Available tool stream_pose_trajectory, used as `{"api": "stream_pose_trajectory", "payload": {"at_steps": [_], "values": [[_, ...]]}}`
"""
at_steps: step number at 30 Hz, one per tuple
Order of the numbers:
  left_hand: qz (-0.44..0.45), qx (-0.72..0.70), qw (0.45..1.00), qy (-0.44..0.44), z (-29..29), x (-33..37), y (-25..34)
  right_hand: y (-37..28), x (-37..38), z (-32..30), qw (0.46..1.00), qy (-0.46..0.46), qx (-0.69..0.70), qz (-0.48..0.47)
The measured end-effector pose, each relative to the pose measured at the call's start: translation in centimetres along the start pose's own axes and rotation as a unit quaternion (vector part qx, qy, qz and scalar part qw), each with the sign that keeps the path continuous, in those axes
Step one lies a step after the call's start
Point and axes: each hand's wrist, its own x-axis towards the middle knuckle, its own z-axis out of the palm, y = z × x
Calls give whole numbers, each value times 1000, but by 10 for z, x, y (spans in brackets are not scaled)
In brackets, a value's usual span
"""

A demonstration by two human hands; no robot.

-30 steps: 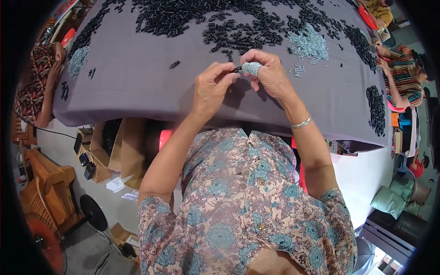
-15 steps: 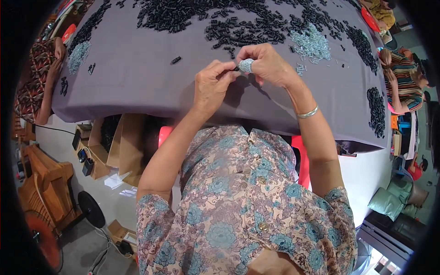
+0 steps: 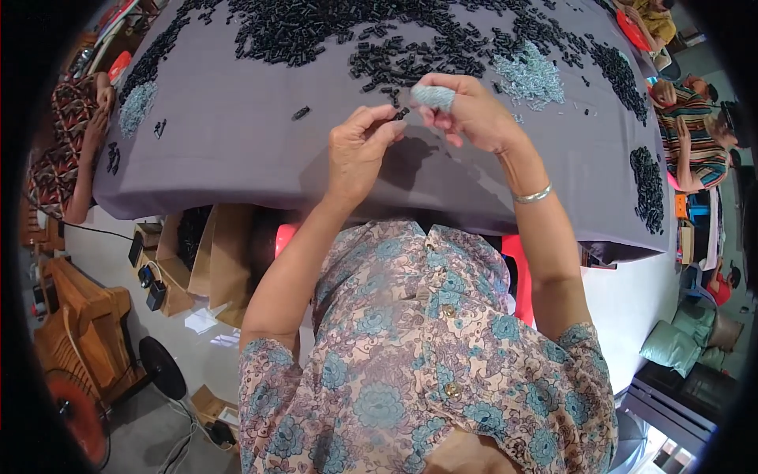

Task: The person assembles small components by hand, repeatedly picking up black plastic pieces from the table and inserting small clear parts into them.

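Observation:
Between the thumb and fingers of my left hand (image 3: pixel 357 154) is a small black plastic piece (image 3: pixel 401 114), held just above the grey tablecloth (image 3: pixel 260 150). My right hand (image 3: pixel 478 117) hovers beside it, a short gap away. A pale blue-white wrapping (image 3: pixel 433 97) covers one of its fingers, and the fingers are loosely apart with nothing visible in them. Beyond my hands lies a wide spread of similar black pieces (image 3: pixel 422 59). A heap of small clear pieces (image 3: pixel 529 77) sits to the right of it. One black piece (image 3: pixel 301 113) lies alone left of my hands.
Other people sit at the table's left side (image 3: pixel 71 142) and right side (image 3: pixel 695 142). More black pieces (image 3: pixel 647 189) lie near the right edge, and another clear heap (image 3: pixel 138 109) at the left. Cardboard boxes (image 3: pixel 229 261) stand below the front edge.
My right hand has drawn back from the black piece, its wrapped finger coming off it. The left hand still holds the piece in nearly the same spot.

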Motion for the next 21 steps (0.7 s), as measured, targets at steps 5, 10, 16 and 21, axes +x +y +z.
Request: {"api": "stream_pose_trajectory", "payload": {"at_steps": [5,10,16,21], "values": [[13,-38,999,-15,6,-6,13,16,-12,14,981,-32,187,47],[52,-81,995,-21,16,-10,23,32,-18,29,949,-86,295,68],[67,-55,996,-25,21,-17,25,47,-18,42,915,-92,394,9],[55,-44,997,-31,22,-20,23,45,-24,48,886,-93,452,30]]}}
